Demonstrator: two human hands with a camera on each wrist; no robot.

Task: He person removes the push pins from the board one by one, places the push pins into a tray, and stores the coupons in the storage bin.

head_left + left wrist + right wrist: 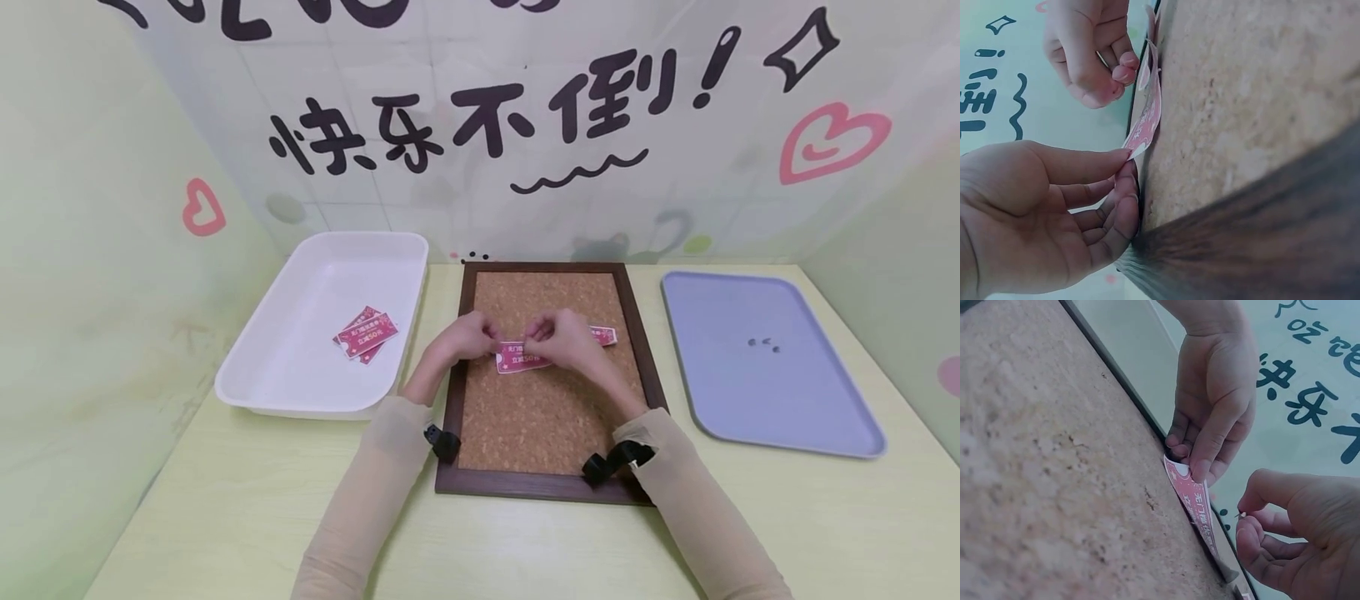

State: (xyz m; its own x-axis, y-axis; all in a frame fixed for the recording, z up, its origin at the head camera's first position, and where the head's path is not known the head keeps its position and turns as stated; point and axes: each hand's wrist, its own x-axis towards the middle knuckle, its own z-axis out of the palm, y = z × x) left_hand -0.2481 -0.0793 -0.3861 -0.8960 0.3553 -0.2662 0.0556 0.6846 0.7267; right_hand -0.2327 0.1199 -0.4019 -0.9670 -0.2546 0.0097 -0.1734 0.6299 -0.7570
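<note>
Left hand point(471, 336) pinches the coupon point(519, 362) at its 9 o'clock end — long axis nine-to-three; right hand point(564, 337), towards 2 o'clock, pinches a pin point(1240, 515).

Consists of a flat, pale yellow-green tabletop point(247, 500). Bears three items directly: at left, a deep white tray point(300, 308); at centre, a brown-framed cork board point(525, 425), laid flat; at right, a shallow blue-grey tray point(772, 383) with rounded corners.
</note>
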